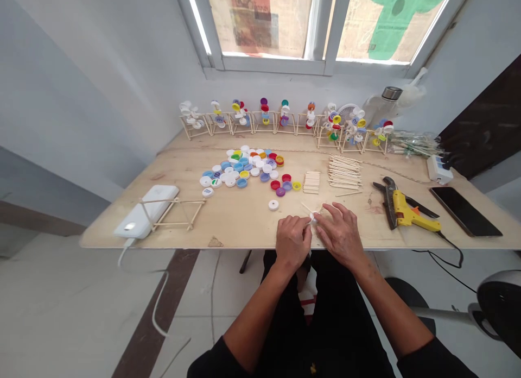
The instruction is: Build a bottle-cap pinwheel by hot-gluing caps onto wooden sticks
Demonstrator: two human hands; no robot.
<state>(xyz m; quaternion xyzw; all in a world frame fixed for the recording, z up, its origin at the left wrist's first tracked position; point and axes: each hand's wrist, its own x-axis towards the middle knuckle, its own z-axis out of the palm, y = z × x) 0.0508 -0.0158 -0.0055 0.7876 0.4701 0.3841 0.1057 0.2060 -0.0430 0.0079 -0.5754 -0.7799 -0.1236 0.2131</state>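
My left hand (pixel 293 238) and my right hand (pixel 338 231) meet at the table's front edge, around a small white piece (pixel 313 217) with thin sticks poking out. The left fingers are curled and pinch one side of it. On the other side, the right thumb and index finger press on it while the other fingers spread. A white cap (pixel 273 205) with a hole lies to the left. Beyond the hands are a short stack of sticks (pixel 311 182) and a larger one (pixel 344 172). Many coloured bottle caps (pixel 243 165) are heaped at the middle left.
A yellow glue gun (pixel 411 212), dark pliers (pixel 389 201) and a phone (pixel 465 210) lie at right. At left, a stick frame (pixel 173 224) leans over a white power bank (pixel 147 210). Cap pinwheels on stick frames (pixel 265 121) line the wall, near a bottle (pixel 380 107).
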